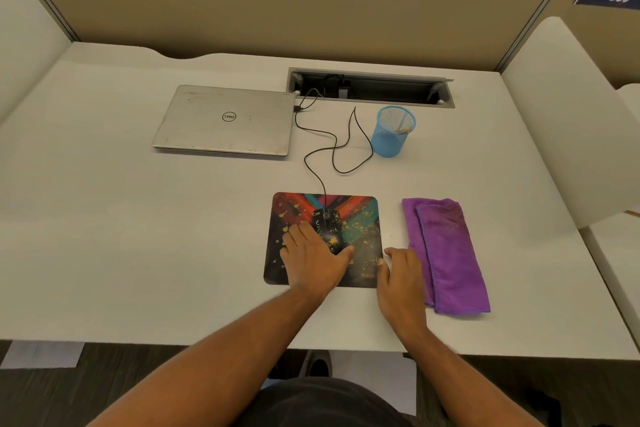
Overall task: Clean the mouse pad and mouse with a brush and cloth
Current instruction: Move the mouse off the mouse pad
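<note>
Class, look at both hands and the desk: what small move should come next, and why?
Probably lift the mouse off the pad with the left hand, which already lies on it. Crumbs speckle both, and the right hand rests empty between pad and cloth; what may be the brush stands in the blue cup.

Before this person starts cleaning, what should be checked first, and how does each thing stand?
1. Mouse on the mouse pad, speckled with yellow bits: ok, there to clean.
2. Purple cloth within reach, folded right of the pad: ok.
3. Brush at hand: cannot tell; a stick shows in the blue mesh cup, its tip hidden.
4. Hands free: left hand rests flat on the pad beside the mouse, right hand rests at the pad's edge, holding nothing: ok.
5. Mouse cable loose on the desk, runs to the laptop: ok.
</note>
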The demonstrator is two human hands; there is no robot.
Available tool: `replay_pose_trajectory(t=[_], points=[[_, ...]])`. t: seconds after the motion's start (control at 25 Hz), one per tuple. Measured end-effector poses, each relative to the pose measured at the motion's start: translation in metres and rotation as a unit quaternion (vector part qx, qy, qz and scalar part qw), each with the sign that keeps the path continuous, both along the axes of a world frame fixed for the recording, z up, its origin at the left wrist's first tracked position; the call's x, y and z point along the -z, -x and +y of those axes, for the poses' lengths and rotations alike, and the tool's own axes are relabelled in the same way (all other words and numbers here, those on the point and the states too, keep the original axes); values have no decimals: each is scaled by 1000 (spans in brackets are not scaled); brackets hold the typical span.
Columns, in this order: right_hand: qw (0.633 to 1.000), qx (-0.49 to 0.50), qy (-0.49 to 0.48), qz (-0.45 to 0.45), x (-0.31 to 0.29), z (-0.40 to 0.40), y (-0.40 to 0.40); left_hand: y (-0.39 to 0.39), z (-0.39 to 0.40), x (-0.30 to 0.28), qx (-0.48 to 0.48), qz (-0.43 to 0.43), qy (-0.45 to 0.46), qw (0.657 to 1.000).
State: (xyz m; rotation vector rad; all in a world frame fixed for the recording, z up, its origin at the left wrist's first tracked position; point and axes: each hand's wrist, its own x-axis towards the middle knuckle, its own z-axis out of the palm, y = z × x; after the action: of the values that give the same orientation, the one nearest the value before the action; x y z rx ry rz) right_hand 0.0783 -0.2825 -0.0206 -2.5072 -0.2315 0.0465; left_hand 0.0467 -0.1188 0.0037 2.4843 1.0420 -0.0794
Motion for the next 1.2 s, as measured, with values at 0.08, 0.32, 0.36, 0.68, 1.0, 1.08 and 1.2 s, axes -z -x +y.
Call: replay_pose_trajectory(t=[0.08,0.32,0.36,0.68,1.0,1.08,1.2], points=[[1000,-15,10,-15,1,-1,1,-3,-2,4,-8,-4,-14,1000],[984,-87,84,-128,-6,-7,-14,-7,-8,10,-13,-11,-47,999],[982,-90,107,-127,-9,-9,-21,-7,-8,11,-14,-14,-51,999],[981,-118,141,-68,6,-37,-34,-3,-6,10,-29,-35,2,999],[981,-110,132,-87,8,-36,-33,24,26,5,-80,-88,9,993],[980,-106,136,-96,9,-35,-32,37,44,5,-102,-94,9,990],[979,-111,145,-95,7,-33,-32,57,77,5,-135,-102,-4,986]])
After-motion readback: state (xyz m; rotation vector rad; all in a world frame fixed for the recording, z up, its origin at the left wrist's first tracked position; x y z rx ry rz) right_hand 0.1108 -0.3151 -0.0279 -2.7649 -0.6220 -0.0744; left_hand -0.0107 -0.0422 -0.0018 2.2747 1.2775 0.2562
